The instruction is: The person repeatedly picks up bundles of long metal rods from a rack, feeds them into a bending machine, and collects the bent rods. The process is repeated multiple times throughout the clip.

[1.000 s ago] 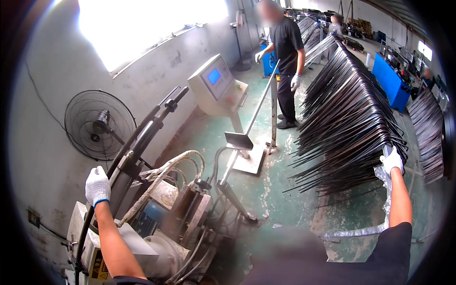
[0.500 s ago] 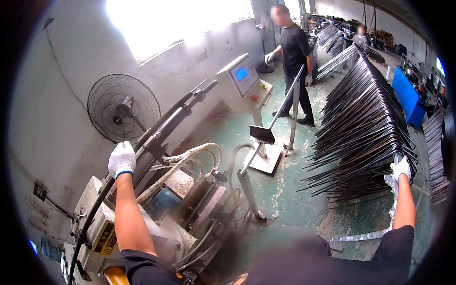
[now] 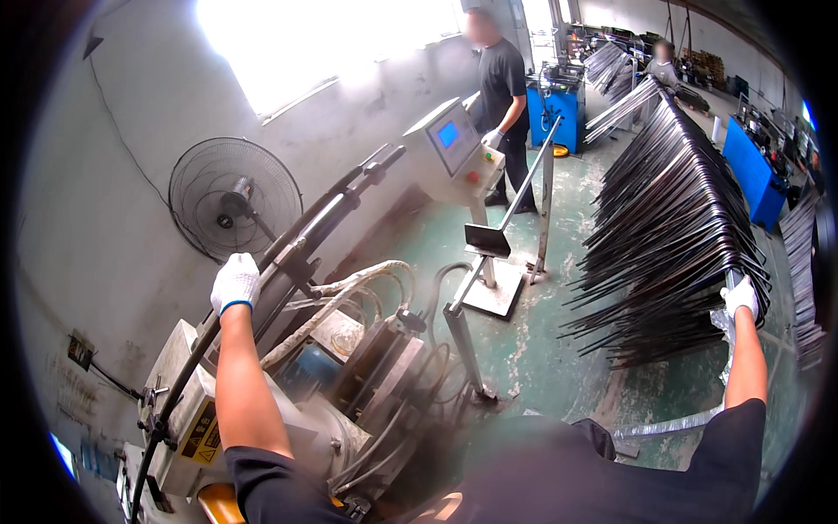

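Your left hand (image 3: 236, 281) closes round a black rod (image 3: 185, 375); your right hand (image 3: 742, 299) meets the rack (image 3: 731, 278), closure unclear. This apparent gripping step next calls for steadiness.

- Scuffed green floor (image 3: 537, 358), centre of the frame: on it stand a pale base plate (image 3: 495, 299) and, just right of that, an upright post (image 3: 544, 210).
- Grey rail (image 3: 731, 279), right of the frame: many dark rods (image 3: 663, 236) hang over it, side by side.
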### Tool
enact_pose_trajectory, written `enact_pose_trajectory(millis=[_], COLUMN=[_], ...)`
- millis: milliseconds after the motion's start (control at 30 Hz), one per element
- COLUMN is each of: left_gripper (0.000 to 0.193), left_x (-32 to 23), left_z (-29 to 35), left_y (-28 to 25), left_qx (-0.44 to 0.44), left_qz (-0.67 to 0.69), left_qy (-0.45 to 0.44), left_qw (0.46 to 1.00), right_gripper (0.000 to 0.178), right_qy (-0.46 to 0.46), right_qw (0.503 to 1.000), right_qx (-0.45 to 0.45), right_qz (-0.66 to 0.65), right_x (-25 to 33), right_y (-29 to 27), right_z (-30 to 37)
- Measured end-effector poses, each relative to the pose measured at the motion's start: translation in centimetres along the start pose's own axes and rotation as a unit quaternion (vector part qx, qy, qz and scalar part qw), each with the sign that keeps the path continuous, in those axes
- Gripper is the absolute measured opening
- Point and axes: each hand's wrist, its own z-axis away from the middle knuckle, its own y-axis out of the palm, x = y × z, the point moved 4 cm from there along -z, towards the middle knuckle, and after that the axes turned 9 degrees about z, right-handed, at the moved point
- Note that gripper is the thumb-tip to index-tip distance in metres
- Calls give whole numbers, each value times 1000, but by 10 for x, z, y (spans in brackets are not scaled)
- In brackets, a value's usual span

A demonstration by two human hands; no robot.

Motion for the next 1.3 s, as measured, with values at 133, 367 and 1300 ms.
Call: enact_pose_trajectory(millis=[133, 367, 1300], left_gripper=[34, 32, 48], left_x=[-3, -7, -2], left_z=[1, 6, 17], left_y=[-4, -2, -5], left_qx=[15, 20, -131], left_qz=[-56, -136, -34], left_qy=[24, 69, -60], left_qw=[998, 988, 989], right_gripper=[89, 90, 77], right_qy=[-6, -24, -87], right_qw=[1000, 999, 990], right_qx=[-9, -21, -93], right_qz=[-7, -6, 58], right_x=[0, -1, -4], right_y=[6, 14, 80], right_z=[-4, -12, -138])
